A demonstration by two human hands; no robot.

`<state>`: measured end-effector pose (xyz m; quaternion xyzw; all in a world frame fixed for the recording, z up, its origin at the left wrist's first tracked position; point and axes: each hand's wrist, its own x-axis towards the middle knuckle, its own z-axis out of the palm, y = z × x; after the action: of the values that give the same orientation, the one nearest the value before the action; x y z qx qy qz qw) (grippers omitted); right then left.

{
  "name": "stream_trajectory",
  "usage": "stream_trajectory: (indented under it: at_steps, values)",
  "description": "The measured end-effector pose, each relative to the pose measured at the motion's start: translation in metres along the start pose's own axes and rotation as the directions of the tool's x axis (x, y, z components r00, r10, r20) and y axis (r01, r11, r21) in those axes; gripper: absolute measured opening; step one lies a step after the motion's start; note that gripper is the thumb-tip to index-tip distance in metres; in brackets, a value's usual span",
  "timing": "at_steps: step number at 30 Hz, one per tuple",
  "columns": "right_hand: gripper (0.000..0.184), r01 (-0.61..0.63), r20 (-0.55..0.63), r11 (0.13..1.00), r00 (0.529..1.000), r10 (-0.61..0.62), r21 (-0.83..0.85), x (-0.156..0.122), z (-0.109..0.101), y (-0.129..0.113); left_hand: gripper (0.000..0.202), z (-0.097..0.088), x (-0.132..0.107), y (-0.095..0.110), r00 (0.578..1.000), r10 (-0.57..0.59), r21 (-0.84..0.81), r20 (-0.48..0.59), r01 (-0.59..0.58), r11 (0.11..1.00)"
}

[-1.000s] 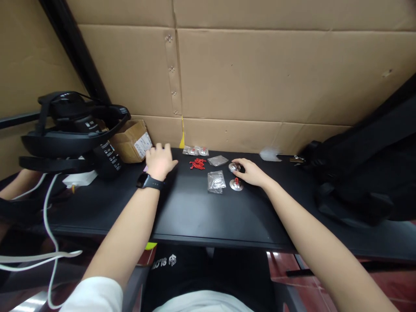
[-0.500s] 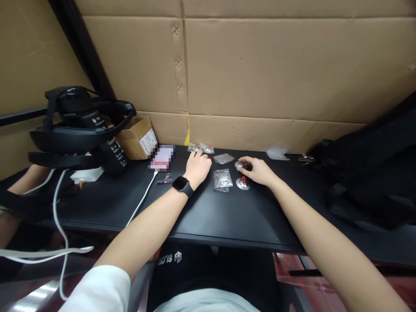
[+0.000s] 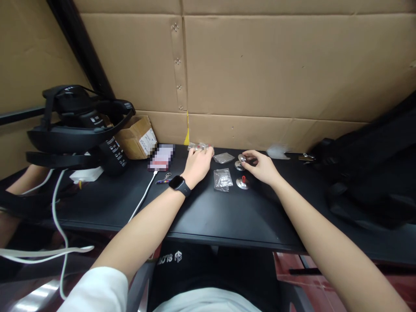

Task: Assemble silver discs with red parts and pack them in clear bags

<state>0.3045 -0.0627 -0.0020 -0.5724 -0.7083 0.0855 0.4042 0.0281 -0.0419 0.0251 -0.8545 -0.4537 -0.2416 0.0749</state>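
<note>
Evidently, the right hand (image 3: pixel 261 168) is pinching a shiny disc (image 3: pixel 242 158) near the far edge of the surface (image 3: pixel 224 216); likely light, stiff, slippery, it is suiting a rim grip. The left hand (image 3: pixel 198 164) is overlapping packets (image 3: pixel 198 146), finger closure undetermined.

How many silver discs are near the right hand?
3: an upper disc in the right hand, a lower disc beneath, a red-looped disc nearest the camera. Others may be hidden.

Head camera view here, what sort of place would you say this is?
Probably a small desk or makeshift workstation: a black table stands against cardboard panels, with small metal discs and a clear plastic packet on it.
</note>
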Motion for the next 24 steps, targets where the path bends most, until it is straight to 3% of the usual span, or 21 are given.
stream_trajectory:
  at_steps: [4,9,17,20,24]
  values:
    - [0.034,0.000,-0.045,0.995,0.999,0.005,0.105,-0.003,0.001,-0.015,0.015,-0.005,-0.002,0.005,1.000,0.004,-0.248,-0.011,-0.006,0.969]
    - [0.040,0.049,-0.064,0.953,0.997,-0.032,0.297,-0.009,0.004,-0.036,0.003,-0.012,-0.005,0.012,0.999,0.005,-0.397,-0.041,-0.021,0.917]
    - [0.051,0.161,-0.032,0.918,0.987,-0.160,0.363,-0.022,0.008,-0.064,0.013,-0.017,-0.008,0.026,0.994,-0.082,-0.704,-0.071,0.008,0.710]
    - [0.047,0.198,-0.026,0.906,0.979,-0.203,0.375,-0.026,0.010,-0.071,0.009,-0.016,-0.008,0.029,0.996,-0.084,-0.752,-0.041,0.025,0.658]
    - [0.045,0.221,-0.052,0.899,0.975,-0.217,0.378,-0.029,0.010,-0.077,0.008,-0.018,-0.008,0.033,0.995,-0.084,-0.719,-0.063,0.013,0.694]
